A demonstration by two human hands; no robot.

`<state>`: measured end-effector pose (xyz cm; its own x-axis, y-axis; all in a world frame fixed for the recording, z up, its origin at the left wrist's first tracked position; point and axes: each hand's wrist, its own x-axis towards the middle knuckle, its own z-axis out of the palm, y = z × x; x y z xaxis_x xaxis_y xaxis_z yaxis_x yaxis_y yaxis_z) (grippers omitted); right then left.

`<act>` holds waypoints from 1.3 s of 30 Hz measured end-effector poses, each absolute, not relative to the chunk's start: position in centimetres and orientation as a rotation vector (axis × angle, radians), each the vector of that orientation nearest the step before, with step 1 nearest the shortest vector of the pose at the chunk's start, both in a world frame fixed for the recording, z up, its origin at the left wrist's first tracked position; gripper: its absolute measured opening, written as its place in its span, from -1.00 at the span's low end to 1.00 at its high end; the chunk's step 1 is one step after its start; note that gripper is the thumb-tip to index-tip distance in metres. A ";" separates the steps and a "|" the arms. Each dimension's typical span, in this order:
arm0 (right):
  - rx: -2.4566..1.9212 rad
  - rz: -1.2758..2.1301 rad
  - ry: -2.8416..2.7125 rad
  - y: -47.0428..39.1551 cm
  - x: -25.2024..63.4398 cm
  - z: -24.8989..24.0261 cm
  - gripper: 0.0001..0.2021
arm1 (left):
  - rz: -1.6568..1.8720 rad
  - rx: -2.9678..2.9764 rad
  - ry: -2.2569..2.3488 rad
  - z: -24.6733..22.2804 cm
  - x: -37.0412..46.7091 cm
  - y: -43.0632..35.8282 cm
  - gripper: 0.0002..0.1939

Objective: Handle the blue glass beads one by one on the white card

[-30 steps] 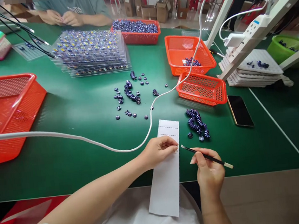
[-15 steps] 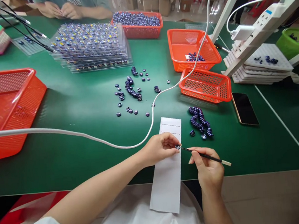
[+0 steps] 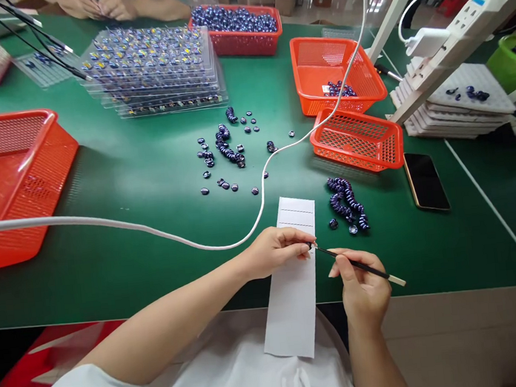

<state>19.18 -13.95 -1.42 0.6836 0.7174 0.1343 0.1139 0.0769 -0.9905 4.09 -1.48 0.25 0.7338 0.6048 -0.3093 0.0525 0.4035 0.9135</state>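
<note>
Biggest first, folks: we've got the green table (image 3: pixel 66 291) running right across our view. Far L, a big orange basket (image 3: pixel 33 178); top ctr-left, a stack of clear trays (image 3: pixel 162 103) loaded w/ shiny blue beads. Just R of that, a red basket (image 3: pixel 244 46) full of the same; then an orange basket (image 3: pixel 322 103) w/ a few inside, & a smaller orange basket (image 3: pixel 355 155) just in front. A white cable (image 3: pixel 226 247) snakes past. Nearer us, the white paper strip (image 3: pixel 291 306) runs from tabletop over the near edge, its lower end above our shirt.

On to the hands! Our L hand (image 3: pixel 277 252) is over the strip, thumb & fingers nearly closed, pinching a small item. Our R hand (image 3: pixel 365 289), R of the strip, has a thin stick tool btwn thumb & fingers, pen-style. Phone (image 3: pixel 425 180) lies well off R, screen dark. Bead rows (image 3: pixel 360 208) curl just beyond the R hand.

Smaller now: the black stick tool (image 3: pixel 365 266), pale butt end out R, tip at our L fingertips. Tiniest of all, the small dark piece (image 3: pixel 310 245), right there in that L pinch, mostly hidden, details too tiny to tell.
</note>
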 end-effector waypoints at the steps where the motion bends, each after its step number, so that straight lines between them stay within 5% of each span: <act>1: -1.461 0.522 -0.749 -14.0 19.2 -1.4 -0.84 | 0.383 1.135 0.690 0.3 4.1 -1.5 -0.66; 13: -1.485 0.554 -0.753 -14.0 19.0 -1.3 -0.85 | 0.417 1.082 0.678 0.1 4.2 -1.7 -0.62; 39: -1.529 0.511 -0.834 -13.9 19.1 -1.4 -0.91 | 0.620 1.910 0.692 -0.9 4.0 -2.2 -0.73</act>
<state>19.07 -13.94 -1.41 0.6391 0.7541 0.1514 0.2077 0.0203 -0.9780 4.02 -2.22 -0.89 0.7082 0.6953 0.1229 0.1984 -0.3630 0.9104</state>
